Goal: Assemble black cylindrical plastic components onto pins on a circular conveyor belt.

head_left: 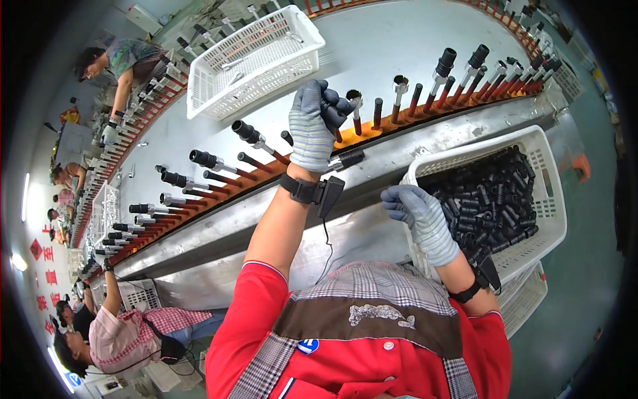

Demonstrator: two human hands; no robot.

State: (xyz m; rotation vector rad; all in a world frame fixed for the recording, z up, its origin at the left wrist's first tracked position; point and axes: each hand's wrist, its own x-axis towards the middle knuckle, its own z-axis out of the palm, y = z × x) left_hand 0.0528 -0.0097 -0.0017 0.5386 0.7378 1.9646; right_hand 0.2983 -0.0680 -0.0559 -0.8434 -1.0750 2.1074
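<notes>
My left hand [312, 132], in a grey-and-white striped glove with dark coated fingertips, is closed round a short black sleeve [335, 116] above the conveyor's near edge. Just right of it, a metal fitting with an open top [355, 101] stands on a red post. Another metal fitting with a black sleeve [347, 159] lies below my left hand. My right hand [423, 223], gloved alike, is beside the left wall of a white basket [557, 199] heaped with black sleeves [488, 206]. Its fingers are loosely bent and apart from the pile, with nothing visible in them.
A curved row of red posts lines the conveyor [425, 40], many bearing black-topped metal fittings [445, 63]. On its surface sits a white basket [252, 63] with a few metal pieces. Co-workers [129, 63] work along the left side; one in a checked top [133, 329] is nearest.
</notes>
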